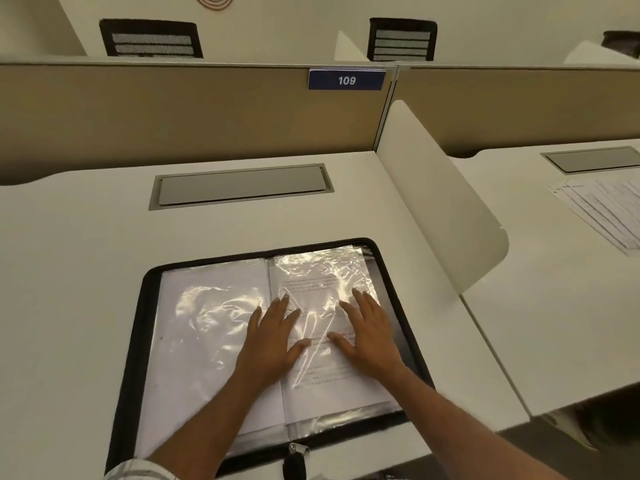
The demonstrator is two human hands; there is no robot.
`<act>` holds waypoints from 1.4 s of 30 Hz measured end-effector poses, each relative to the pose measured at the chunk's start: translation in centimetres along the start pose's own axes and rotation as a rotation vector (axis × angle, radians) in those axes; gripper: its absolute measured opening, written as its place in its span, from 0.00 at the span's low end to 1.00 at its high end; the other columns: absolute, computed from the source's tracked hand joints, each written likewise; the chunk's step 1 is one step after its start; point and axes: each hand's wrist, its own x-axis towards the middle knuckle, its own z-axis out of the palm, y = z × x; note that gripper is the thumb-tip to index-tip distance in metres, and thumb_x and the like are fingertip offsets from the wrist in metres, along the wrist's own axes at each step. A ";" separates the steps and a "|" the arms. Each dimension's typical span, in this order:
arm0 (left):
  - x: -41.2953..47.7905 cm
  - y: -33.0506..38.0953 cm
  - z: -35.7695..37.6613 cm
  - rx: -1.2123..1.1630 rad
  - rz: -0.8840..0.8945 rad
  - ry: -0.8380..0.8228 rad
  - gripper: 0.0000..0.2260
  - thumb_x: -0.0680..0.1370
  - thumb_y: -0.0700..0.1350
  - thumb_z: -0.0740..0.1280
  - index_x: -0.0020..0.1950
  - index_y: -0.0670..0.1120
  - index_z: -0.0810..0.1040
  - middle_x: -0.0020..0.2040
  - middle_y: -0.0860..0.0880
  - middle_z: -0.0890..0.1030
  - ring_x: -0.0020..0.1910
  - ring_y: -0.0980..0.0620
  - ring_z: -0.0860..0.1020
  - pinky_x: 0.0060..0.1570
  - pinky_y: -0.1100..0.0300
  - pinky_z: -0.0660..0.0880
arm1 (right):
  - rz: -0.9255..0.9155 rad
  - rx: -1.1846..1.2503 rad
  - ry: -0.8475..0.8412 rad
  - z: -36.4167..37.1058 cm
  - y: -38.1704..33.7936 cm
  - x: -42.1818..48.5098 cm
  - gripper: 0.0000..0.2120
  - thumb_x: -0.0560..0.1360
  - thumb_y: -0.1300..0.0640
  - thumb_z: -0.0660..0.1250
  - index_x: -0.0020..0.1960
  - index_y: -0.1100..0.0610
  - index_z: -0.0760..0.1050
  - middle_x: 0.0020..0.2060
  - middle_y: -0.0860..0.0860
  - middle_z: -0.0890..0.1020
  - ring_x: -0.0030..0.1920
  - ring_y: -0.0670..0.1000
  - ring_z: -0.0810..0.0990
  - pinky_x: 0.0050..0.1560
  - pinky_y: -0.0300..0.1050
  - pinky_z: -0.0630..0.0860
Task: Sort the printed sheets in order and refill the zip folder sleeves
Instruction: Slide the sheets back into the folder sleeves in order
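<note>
Both hands flattening the right-hand sleeve of the open folder

The black-edged zip folder (131, 341) lies open on the white bench (86, 254), its spine running away from the person. The left hand (273, 336) presses the crinkled clear plastic sleeve (322, 268) near the spine and the right hand (369, 336) presses nearer the outer edge, both with fingers straight and spread, gripping nothing. The loose printed white sheets (602, 209) (likely the remaining supply) lie well apart to the right, past the cream divider panel (443, 202), so the right hand is nearer.
</note>
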 end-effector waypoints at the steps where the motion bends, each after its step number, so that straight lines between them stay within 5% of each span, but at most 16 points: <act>1: 0.1 0.1 0.0 0.001 0.002 -0.012 0.42 0.73 0.74 0.37 0.79 0.52 0.60 0.81 0.49 0.49 0.80 0.51 0.47 0.75 0.49 0.37 | 0.012 -0.015 -0.011 0.1 -0.1 -0.1 0.37 0.75 0.29 0.55 0.77 0.48 0.61 0.80 0.51 0.53 0.80 0.54 0.47 0.78 0.59 0.50; 4: -0.5 -0.2 -0.7 -0.019 -0.003 0.018 0.44 0.70 0.76 0.35 0.80 0.54 0.56 0.81 0.52 0.43 0.79 0.54 0.41 0.73 0.50 0.32 | 0.062 -0.054 -0.038 0.0 -0.6 -0.8 0.35 0.77 0.31 0.55 0.78 0.47 0.58 0.81 0.53 0.49 0.80 0.55 0.41 0.79 0.59 0.43; 8: -2.6 -2.6 -1.6 -0.094 -0.134 0.109 0.39 0.74 0.74 0.44 0.77 0.53 0.63 0.81 0.49 0.53 0.80 0.51 0.50 0.75 0.44 0.44 | 0.092 -0.044 -0.052 -0.4 -1.1 -1.3 0.35 0.78 0.32 0.55 0.80 0.48 0.55 0.81 0.51 0.45 0.80 0.53 0.38 0.77 0.56 0.38; 12: -5.8 -5.6 -2.5 -0.089 -0.358 0.204 0.32 0.76 0.67 0.57 0.73 0.49 0.69 0.77 0.44 0.63 0.77 0.43 0.59 0.72 0.38 0.56 | 0.061 -0.016 -0.061 0.0 -2.6 -1.4 0.39 0.75 0.29 0.49 0.80 0.49 0.54 0.81 0.49 0.44 0.79 0.51 0.37 0.78 0.55 0.37; 19: -9.4 -6.8 -3.7 -0.110 -0.816 0.205 0.35 0.75 0.65 0.65 0.74 0.46 0.63 0.76 0.35 0.60 0.75 0.34 0.58 0.70 0.34 0.56 | -0.164 0.033 -0.113 1.2 -7.0 -0.8 0.44 0.71 0.26 0.38 0.80 0.49 0.54 0.80 0.47 0.44 0.79 0.49 0.37 0.78 0.50 0.36; 25: -10.6 -6.5 -5.2 -0.171 -0.875 0.264 0.38 0.71 0.61 0.73 0.74 0.42 0.66 0.70 0.39 0.71 0.68 0.37 0.70 0.63 0.36 0.69 | -0.314 0.033 -0.163 2.6 -10.0 -0.5 0.40 0.76 0.29 0.47 0.80 0.51 0.56 0.81 0.50 0.46 0.79 0.50 0.38 0.76 0.46 0.34; 31: -10.7 -6.5 -7.1 -0.261 -0.990 0.274 0.41 0.66 0.58 0.79 0.72 0.43 0.67 0.64 0.39 0.74 0.64 0.36 0.72 0.58 0.39 0.72 | -0.374 -0.014 -0.202 4.0 -9.8 -1.0 0.35 0.80 0.34 0.54 0.81 0.50 0.53 0.81 0.51 0.45 0.80 0.51 0.38 0.75 0.47 0.34; 42: -10.3 -8.6 -8.1 -0.353 -1.047 0.108 0.51 0.57 0.61 0.82 0.72 0.42 0.66 0.67 0.41 0.73 0.66 0.37 0.72 0.62 0.44 0.72 | -0.326 -0.099 -0.218 3.6 -10.1 -1.5 0.34 0.80 0.36 0.54 0.81 0.48 0.51 0.80 0.49 0.41 0.79 0.51 0.35 0.76 0.52 0.31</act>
